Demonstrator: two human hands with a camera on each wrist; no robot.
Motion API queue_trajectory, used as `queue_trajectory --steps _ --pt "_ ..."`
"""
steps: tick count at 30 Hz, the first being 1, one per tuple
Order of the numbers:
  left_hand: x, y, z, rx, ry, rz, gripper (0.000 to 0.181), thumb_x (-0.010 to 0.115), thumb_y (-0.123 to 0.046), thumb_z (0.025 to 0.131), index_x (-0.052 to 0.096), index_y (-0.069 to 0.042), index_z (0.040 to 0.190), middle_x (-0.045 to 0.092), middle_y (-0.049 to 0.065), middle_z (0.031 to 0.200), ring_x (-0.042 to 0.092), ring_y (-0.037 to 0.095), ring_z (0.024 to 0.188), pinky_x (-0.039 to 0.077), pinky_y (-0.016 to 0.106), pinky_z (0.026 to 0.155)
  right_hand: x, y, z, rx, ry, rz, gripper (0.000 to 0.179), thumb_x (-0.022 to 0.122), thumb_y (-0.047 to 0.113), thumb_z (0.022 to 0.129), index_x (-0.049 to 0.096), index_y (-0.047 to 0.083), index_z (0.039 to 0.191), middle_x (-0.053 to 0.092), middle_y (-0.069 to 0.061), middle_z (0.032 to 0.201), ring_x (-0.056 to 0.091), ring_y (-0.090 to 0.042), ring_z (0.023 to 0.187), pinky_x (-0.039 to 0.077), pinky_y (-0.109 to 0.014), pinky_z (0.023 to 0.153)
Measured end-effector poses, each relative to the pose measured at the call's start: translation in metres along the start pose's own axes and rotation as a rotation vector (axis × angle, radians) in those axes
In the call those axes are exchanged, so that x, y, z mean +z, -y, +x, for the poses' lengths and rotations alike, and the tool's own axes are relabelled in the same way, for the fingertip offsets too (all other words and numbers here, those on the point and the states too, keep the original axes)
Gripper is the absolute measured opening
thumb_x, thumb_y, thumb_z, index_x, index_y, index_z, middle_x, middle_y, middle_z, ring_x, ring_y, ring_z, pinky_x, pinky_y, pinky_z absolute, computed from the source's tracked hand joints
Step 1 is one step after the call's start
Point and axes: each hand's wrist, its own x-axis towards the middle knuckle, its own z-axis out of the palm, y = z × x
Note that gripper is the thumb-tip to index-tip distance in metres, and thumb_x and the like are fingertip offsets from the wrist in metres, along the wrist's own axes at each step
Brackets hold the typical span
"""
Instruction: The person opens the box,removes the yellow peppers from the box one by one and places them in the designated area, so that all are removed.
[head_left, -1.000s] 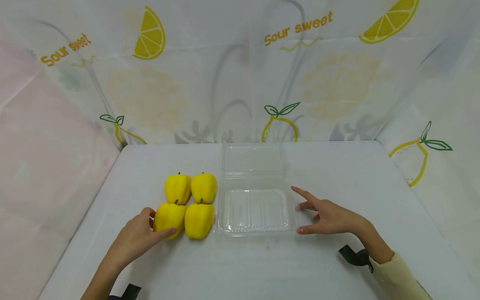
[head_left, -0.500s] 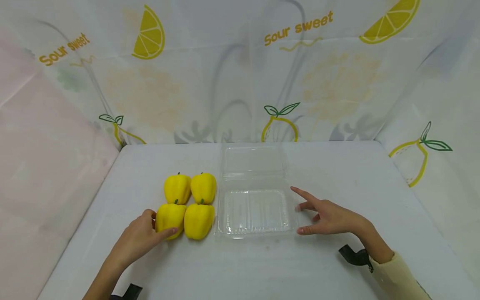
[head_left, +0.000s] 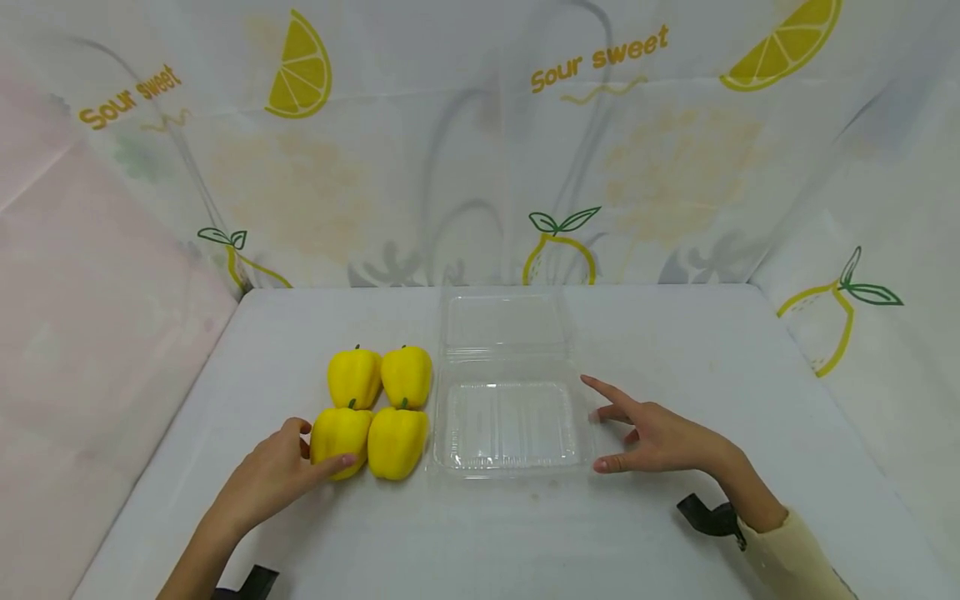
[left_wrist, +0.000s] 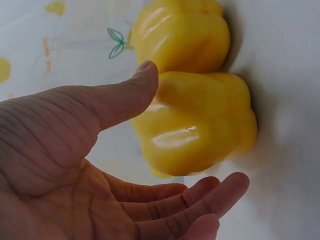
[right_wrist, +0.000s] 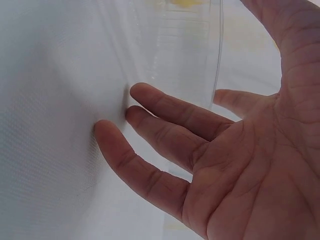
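Several yellow bell peppers stand in a tight block left of the middle. My left hand is spread around the near-left bell pepper. In the left wrist view the thumb lies over or in front of this pepper, while the other fingers stay relaxed, a little off its side. Right of the peppers lies a clear plastic clamshell box, its lid folded back. Beside the box's right edge is my right hand, fingers spread, fingertips at or near the rim; contact cannot be told.
The remaining bell peppers, one near right, one far left and one far right, crowd the gripped side's neighbour space. A white cloth covers the table. A lemon-printed curtain hangs behind it and along both sides.
Hardly anything differs. The left hand has shifted very slightly beside the near-left bell pepper; the right hand, the box and the peppers keep their places.
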Motion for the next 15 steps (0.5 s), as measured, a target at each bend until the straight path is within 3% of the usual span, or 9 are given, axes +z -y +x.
queue_trajectory --steps 8,15 --pt "-0.015 0.005 0.005 0.047 -0.009 -0.013 0.091 0.063 -0.063 0.087 0.039 0.011 0.133 0.059 0.027 0.115 0.062 0.032 0.092 0.053 0.044 0.068 0.001 0.0 -0.002 -0.001 -0.005 -0.02 0.107 0.077 0.052 0.08 0.009 0.025 0.159 0.055 -0.014 0.137 0.059 -0.027 0.114 0.051 -0.044 0.086" --pt "-0.031 0.014 0.018 0.136 -0.136 0.062 0.091 0.056 -0.058 0.094 0.028 0.013 0.144 0.043 0.038 0.132 0.05 0.051 0.111 0.046 0.063 0.082 -0.01 -0.001 -0.011 0.013 -0.072 -0.068 0.099 0.073 0.052 0.085 0.009 0.031 0.158 0.054 -0.013 0.138 0.053 -0.033 0.123 0.045 -0.056 0.094"
